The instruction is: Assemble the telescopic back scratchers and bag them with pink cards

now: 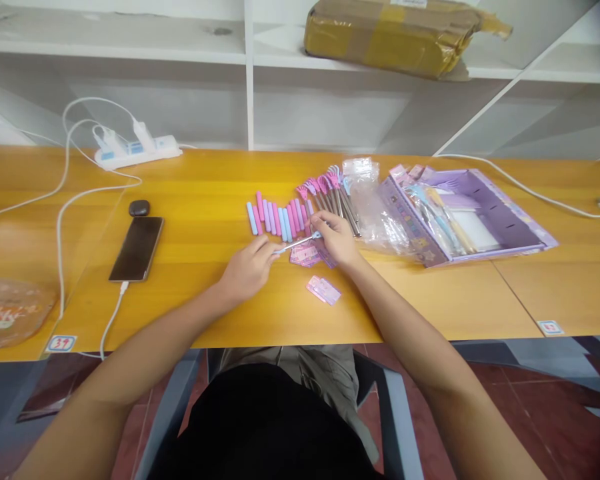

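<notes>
Between my two hands lies a back scratcher (300,243) with a slim metal rod and light-blue ends. The fingers of my left hand (250,268) pinch its handle end. My right hand (336,240) grips it near the light-blue head, which the fingers partly cover. Just beyond, a row of pink, lilac and blue grip sleeves (281,220) lies side by side. Several metal-rod back scratchers (336,197) with pink and blue claw heads rest behind my right hand. Printed cards (304,255) lie partly under the held rod, and more pink cards (323,291) sit nearer me.
Clear plastic bags (387,230) lie to the right, against a purple display box (517,217) holding packaged pieces. At left are a phone (137,250), a black case (139,208), a power strip (140,155) and loose cables. A taped parcel (380,37) sits on the shelf.
</notes>
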A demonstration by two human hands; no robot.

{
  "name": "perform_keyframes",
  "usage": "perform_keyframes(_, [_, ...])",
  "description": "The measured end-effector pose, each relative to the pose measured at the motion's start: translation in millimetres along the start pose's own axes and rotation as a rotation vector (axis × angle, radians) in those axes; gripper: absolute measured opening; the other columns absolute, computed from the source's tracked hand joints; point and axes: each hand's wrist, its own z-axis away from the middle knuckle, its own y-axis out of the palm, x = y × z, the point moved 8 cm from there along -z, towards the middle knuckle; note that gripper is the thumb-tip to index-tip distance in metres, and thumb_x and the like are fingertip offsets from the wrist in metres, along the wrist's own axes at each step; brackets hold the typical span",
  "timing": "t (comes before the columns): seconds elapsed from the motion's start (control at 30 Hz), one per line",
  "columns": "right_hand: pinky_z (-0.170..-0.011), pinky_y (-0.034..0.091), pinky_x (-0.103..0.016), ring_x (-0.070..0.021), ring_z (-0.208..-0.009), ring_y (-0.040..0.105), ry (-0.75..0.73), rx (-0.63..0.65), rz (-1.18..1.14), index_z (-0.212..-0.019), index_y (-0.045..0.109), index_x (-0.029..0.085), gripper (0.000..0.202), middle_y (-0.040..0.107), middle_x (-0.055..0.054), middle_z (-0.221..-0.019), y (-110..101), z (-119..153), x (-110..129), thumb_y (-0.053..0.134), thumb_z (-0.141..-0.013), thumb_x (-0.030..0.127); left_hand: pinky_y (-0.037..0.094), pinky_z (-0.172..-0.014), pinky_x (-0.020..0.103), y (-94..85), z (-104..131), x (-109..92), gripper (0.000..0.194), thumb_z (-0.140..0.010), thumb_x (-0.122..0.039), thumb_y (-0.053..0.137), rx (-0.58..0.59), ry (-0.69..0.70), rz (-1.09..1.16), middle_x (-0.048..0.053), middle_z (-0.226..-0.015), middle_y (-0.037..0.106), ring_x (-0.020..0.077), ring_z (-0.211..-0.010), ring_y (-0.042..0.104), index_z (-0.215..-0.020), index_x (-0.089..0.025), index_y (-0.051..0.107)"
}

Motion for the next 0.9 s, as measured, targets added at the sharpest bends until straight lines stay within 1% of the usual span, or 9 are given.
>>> perform_keyframes(0.1, [-0.050,0.038,-0.028,-0.0143,-0.056,0.052,-0.035,0.002,0.053,-0.088,0.072,0.023,0.039,0.065,-0.001,-0.078,2.0,-1.4,0.0,0.067,-0.098,0.061,0.058,-0.088,0.036,2.9,2.6,-1.6,0.026,-0.114,-0.026,0.047,-0.004,-0.017,-0.007,0.009,-0.109,0.068,0.0224,-0.098,0.069,-0.121,-0.019,0.071])
perform_keyframes(0.23, [-0.069,0.052,-0.030,-0.0201,-0.081,0.067,-0.099,0.009,0.094,-0.082,0.071,0.023,0.039,0.074,-0.004,-0.089,5.7,-2.5,0.3,0.065,-0.099,0.057,0.057,-0.085,0.036,4.9,4.2,-1.9,0.025,-0.114,-0.026,0.048,-0.014,-0.026,-0.005,0.008,-0.106,0.067,0.0217,-0.094,0.068,-0.121,-0.020,0.071])
perform_keyframes(0.33, [-0.079,0.054,-0.033,-0.0219,-0.088,0.070,-0.121,0.008,0.117,-0.079,0.070,0.024,0.038,0.076,-0.004,-0.090,8.3,-0.9,3.0,0.064,-0.099,0.055,0.057,-0.084,0.036,5.2,4.2,-1.7,0.026,-0.114,-0.026,0.047,-0.014,-0.027,-0.009,0.008,-0.106,0.067,0.0217,-0.092,0.067,-0.121,-0.019,0.071])
perform_keyframes(0.5, [-0.081,0.054,-0.035,-0.0225,-0.081,0.070,-0.114,0.022,0.158,-0.086,0.075,0.024,0.038,0.075,-0.003,-0.082,13.1,4.5,11.6,0.062,-0.101,0.057,0.057,-0.084,0.034,5.0,5.0,-1.8,0.027,-0.114,-0.028,0.047,-0.020,-0.026,-0.003,0.008,-0.105,0.067,0.0209,-0.092,0.068,-0.120,-0.021,0.072])
perform_keyframes(0.6, [-0.081,0.053,-0.035,-0.0222,-0.080,0.070,-0.135,0.024,0.182,-0.083,0.075,0.024,0.039,0.076,-0.003,-0.081,14.6,6.9,16.6,0.061,-0.101,0.055,0.058,-0.086,0.035,5.6,6.3,-2.7,0.028,-0.115,-0.029,0.046,-0.029,-0.024,0.002,0.008,-0.105,0.067,0.0212,-0.093,0.069,-0.120,-0.020,0.072])
perform_keyframes(0.7, [-0.081,0.053,-0.035,-0.0218,-0.079,0.070,-0.134,0.048,0.186,-0.082,0.075,0.024,0.038,0.077,-0.003,-0.081,17.3,7.4,15.0,0.061,-0.102,0.053,0.059,-0.089,0.036,5.3,6.5,-3.7,0.028,-0.116,-0.029,0.046,-0.034,-0.018,0.023,0.009,-0.108,0.069,0.0213,-0.096,0.071,-0.119,-0.019,0.072])
perform_keyframes(0.83, [-0.078,0.055,-0.033,-0.0226,-0.083,0.071,-0.118,-0.001,0.177,-0.086,0.075,0.024,0.038,0.077,-0.003,-0.084,14.6,3.6,11.8,0.062,-0.103,0.055,0.060,-0.092,0.036,-2.1,1.7,-3.9,0.028,-0.116,-0.030,0.047,-0.028,0.023,0.043,0.009,-0.117,0.072,0.0211,-0.103,0.072,-0.127,-0.021,0.071])
perform_keyframes(0.9, [-0.071,0.054,-0.032,-0.0214,-0.077,0.069,-0.108,0.015,0.208,-0.093,0.074,0.023,0.040,0.074,-0.002,-0.080,13.3,-0.9,12.7,0.059,-0.104,0.059,0.060,-0.093,0.036,-7.8,-2.6,0.9,0.028,-0.115,-0.031,0.048,-0.015,0.021,0.033,0.009,-0.120,0.074,0.0218,-0.106,0.073,-0.130,-0.022,0.070])
